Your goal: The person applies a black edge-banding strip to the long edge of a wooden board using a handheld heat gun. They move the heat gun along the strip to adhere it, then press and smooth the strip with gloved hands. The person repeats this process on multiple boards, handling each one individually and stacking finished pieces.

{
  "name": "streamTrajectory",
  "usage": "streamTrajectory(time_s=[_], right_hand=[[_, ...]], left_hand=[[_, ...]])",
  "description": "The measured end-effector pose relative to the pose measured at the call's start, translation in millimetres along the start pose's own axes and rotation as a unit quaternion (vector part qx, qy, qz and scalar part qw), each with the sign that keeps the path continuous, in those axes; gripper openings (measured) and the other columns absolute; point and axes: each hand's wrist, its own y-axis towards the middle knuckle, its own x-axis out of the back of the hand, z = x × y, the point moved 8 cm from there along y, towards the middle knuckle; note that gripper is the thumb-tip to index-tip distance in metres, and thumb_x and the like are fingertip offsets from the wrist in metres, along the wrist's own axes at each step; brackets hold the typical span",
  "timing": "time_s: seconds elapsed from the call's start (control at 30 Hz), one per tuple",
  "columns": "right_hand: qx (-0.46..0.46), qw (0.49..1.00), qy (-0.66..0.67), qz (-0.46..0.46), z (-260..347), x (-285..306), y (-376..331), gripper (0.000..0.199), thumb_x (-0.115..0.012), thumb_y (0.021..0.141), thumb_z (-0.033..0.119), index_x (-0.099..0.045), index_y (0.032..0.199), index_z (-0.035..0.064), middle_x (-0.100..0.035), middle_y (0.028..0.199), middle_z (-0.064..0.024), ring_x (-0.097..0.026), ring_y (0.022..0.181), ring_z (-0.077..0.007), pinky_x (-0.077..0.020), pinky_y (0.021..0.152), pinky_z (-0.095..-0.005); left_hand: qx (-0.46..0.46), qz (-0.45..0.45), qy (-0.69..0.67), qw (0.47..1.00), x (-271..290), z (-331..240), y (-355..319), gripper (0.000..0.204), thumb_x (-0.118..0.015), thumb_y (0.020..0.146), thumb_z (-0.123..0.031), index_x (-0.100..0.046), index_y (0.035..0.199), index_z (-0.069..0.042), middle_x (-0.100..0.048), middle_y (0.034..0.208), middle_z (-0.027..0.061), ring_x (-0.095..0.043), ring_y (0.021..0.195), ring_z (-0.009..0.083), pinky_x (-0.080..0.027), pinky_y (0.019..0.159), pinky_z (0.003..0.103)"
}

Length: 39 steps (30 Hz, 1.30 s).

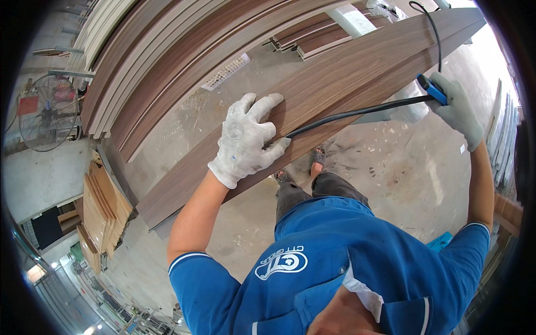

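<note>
My left hand (pixel 245 139), in a pale work glove, lies with fingers spread on a long brown wood-grain board (pixel 335 70). Its thumb rests beside the end of a black flexible cord or strip (pixel 357 111), which crosses the board toward the right. My right hand (pixel 459 111), gloved too, is closed around a blue-and-black handled tool (pixel 432 89) whose exact kind I cannot make out. The black cord meets this tool, and another length of it rises from there and loops at the board's far right end.
Long brown panels (pixel 184 50) are stacked at the far left. More brown profiles (pixel 335 39) lie beyond the board, near a white support beam (pixel 350 21). A standing fan (pixel 48 111) and leaning wooden sheets (pixel 103 206) are on the left. My feet stand on the concrete floor (pixel 385 173).
</note>
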Motion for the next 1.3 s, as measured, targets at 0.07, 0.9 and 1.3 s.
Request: streamTrajectory(time_s=[0.07,0.9,1.3], right_hand=[[0.014,0.997,0.072,0.019,-3,1,-5,0.026,-0.071,0.080,0.000,-0.066,0.105,0.0033,-0.060,0.083,-0.0087,-0.061,0.080,-0.0205,-0.0486,0.076,-0.0337],[0.235,0.903,-0.221,-0.285,-20,-28,24,0.023,-0.069,0.079,0.006,-0.068,0.101,0.0110,-0.066,0.092,-0.0070,-0.068,0.088,-0.0276,-0.0565,0.074,-0.0395],[0.150,0.945,-0.143,-0.254,-39,-30,53,0.023,-0.070,0.085,0.003,-0.065,0.107,0.0072,-0.067,0.096,-0.0105,-0.067,0.090,-0.0341,-0.0551,0.073,-0.0400]], left_hand=[[0.006,0.002,-0.003,1.000,-1,1,0,0.036,-0.086,0.059,-0.019,-0.056,0.056,-0.001,-0.067,0.130,0.0193,-0.061,0.111,0.0418,-0.051,0.090,0.051],[0.017,0.015,-0.010,1.000,-3,-1,5,0.047,-0.091,0.061,-0.023,-0.050,0.058,-0.002,-0.066,0.131,0.0193,-0.060,0.116,0.0427,-0.051,0.094,0.050],[0.032,0.047,0.018,0.998,-8,3,4,0.045,-0.090,0.061,-0.021,-0.049,0.059,-0.003,-0.064,0.136,0.0190,-0.056,0.123,0.0478,-0.049,0.099,0.054]])
